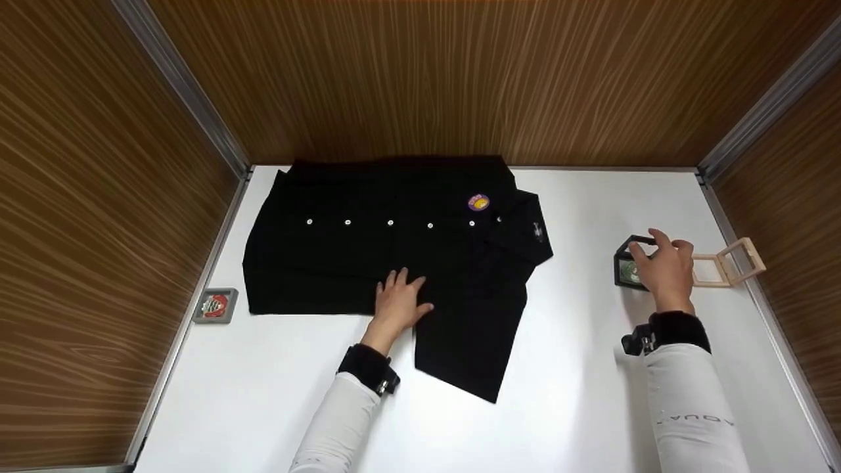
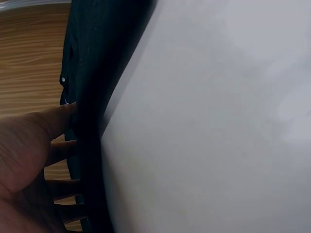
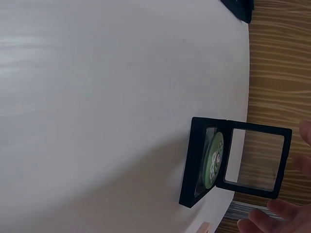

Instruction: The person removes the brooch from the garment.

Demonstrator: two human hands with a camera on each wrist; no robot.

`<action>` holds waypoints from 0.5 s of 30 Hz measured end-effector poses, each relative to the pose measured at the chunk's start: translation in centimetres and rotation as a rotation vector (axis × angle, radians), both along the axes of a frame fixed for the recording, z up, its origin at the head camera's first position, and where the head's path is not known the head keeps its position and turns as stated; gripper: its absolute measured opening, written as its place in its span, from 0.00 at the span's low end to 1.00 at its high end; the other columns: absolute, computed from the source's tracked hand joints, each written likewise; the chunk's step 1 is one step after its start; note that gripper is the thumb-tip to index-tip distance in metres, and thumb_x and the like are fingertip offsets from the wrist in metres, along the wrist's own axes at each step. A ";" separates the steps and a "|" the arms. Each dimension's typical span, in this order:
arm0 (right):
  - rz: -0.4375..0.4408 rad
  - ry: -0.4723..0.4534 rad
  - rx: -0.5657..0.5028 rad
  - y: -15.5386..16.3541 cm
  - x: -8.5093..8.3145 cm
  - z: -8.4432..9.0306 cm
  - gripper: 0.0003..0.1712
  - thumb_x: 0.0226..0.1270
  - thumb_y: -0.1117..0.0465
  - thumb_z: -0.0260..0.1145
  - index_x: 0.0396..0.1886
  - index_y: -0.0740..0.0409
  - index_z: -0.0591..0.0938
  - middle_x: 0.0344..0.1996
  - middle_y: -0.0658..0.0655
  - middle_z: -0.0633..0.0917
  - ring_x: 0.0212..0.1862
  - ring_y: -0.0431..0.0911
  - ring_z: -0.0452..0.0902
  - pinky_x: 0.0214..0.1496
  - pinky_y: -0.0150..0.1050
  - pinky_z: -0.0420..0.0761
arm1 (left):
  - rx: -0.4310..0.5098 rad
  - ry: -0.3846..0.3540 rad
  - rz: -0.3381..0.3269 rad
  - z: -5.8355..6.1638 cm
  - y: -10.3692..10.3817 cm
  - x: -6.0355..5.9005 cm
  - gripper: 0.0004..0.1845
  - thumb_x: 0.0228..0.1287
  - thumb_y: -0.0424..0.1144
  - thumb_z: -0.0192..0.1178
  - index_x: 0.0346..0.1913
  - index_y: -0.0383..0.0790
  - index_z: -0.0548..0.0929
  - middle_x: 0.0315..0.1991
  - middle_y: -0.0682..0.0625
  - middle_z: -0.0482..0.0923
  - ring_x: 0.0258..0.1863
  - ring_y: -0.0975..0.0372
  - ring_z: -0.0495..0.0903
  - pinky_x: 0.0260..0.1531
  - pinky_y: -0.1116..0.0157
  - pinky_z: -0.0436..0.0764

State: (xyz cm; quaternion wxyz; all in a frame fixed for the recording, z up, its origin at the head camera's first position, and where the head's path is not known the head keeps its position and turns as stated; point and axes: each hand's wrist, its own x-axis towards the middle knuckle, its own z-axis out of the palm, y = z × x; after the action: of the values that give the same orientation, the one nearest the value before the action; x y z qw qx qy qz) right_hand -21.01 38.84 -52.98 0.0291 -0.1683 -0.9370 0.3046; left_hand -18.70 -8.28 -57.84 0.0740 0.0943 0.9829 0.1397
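Observation:
A black short-sleeved button shirt lies spread flat, its collar toward the right. My left hand rests on the shirt's near edge beside the sleeve, fingers spread; in the left wrist view the fingertips lie over the dark cloth. At the right, my right hand is over a small black display case, thumb and fingers apart around its raised lid. This lid is a black frame with a clear window, fingertips right at its corner. Inside the case sits a round green medallion.
A light wood-coloured case stands with its lid raised just right of my right hand. By the left wall lies a grey case with a red piece inside. Wood-grain panels enclose the white table at the back and sides.

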 end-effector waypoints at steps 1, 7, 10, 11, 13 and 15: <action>-0.004 0.004 0.008 -0.1 0.0 -0.1 0.38 0.74 0.41 0.51 0.75 0.58 0.62 0.68 0.79 0.53 0.62 0.76 0.60 0.53 0.65 0.69 | 0.000 0.001 -0.001 0.0 0.0 0.0 0.33 0.61 0.56 0.66 0.68 0.49 0.74 0.71 0.37 0.62 0.71 0.43 0.58 0.66 0.40 0.59; -0.046 0.025 0.045 -0.5 0.2 -0.6 0.35 0.73 0.43 0.55 0.70 0.61 0.69 0.65 0.78 0.57 0.60 0.74 0.63 0.50 0.63 0.70 | -0.001 -0.002 0.000 0.1 0.0 0.0 0.33 0.61 0.56 0.66 0.68 0.49 0.74 0.71 0.37 0.62 0.71 0.43 0.57 0.66 0.40 0.59; -0.086 0.022 0.034 -0.7 0.4 -0.8 0.36 0.71 0.41 0.56 0.68 0.61 0.70 0.64 0.77 0.58 0.59 0.72 0.65 0.50 0.62 0.70 | -0.002 0.001 0.000 0.1 0.1 0.0 0.33 0.61 0.56 0.65 0.68 0.49 0.74 0.71 0.38 0.62 0.71 0.43 0.57 0.66 0.40 0.58; -0.099 0.016 0.026 -0.7 0.5 -0.8 0.37 0.71 0.40 0.56 0.67 0.62 0.70 0.63 0.77 0.58 0.58 0.72 0.65 0.50 0.62 0.70 | -0.002 0.003 0.001 0.0 0.1 0.0 0.33 0.61 0.56 0.65 0.68 0.49 0.74 0.71 0.38 0.61 0.71 0.43 0.57 0.66 0.40 0.58; -0.121 0.002 0.012 -0.7 0.7 -0.9 0.38 0.70 0.38 0.56 0.66 0.63 0.70 0.63 0.77 0.59 0.58 0.71 0.65 0.50 0.62 0.71 | -0.001 0.006 0.001 0.0 0.1 0.0 0.33 0.61 0.56 0.66 0.68 0.49 0.74 0.71 0.38 0.62 0.71 0.43 0.58 0.66 0.40 0.59; -0.135 -0.016 -0.001 -0.8 0.8 -1.0 0.39 0.69 0.38 0.56 0.65 0.65 0.71 0.62 0.77 0.60 0.58 0.71 0.65 0.50 0.62 0.71 | 0.000 0.007 0.000 0.0 0.1 0.0 0.33 0.61 0.56 0.66 0.68 0.49 0.74 0.71 0.38 0.62 0.71 0.43 0.58 0.66 0.40 0.59</action>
State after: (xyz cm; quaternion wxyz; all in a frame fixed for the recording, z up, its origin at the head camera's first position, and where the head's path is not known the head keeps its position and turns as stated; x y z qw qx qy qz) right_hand -20.18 38.04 -54.00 0.0418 -0.2338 -0.9237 0.3008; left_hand -18.67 -8.21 -57.85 0.0706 0.0948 0.9832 0.1394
